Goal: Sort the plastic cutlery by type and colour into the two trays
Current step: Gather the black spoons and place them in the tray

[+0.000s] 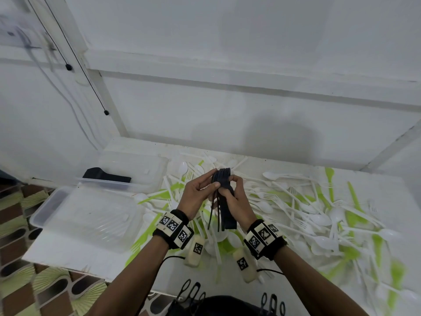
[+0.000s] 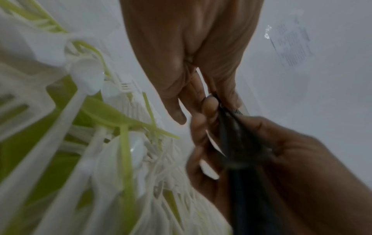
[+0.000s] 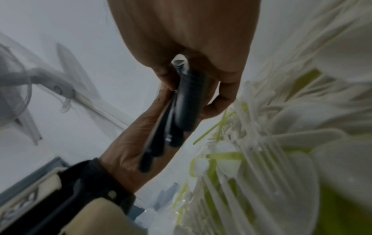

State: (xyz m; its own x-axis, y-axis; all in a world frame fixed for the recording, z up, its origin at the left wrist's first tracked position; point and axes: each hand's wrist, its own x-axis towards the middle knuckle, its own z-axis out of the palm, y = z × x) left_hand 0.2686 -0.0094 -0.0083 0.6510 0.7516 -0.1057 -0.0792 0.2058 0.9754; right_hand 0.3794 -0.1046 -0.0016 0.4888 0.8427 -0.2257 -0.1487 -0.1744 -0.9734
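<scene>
Head: black cutlery (image 1: 224, 197) within both grips

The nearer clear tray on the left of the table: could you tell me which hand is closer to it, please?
Left. The left hand grips the black cutlery bundle on the side towards the nearer clear tray; the right hand grips it from the far side.

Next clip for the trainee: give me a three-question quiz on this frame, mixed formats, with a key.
1. True or false: both hands grip the stack of black cutlery.
2. Which tray already holds black pieces? A) far tray B) near tray
3. Fill in: the loose pile on the table is white and ____.

Key: 1 true, left hand and right hand; 2 A; 3 green.
</scene>
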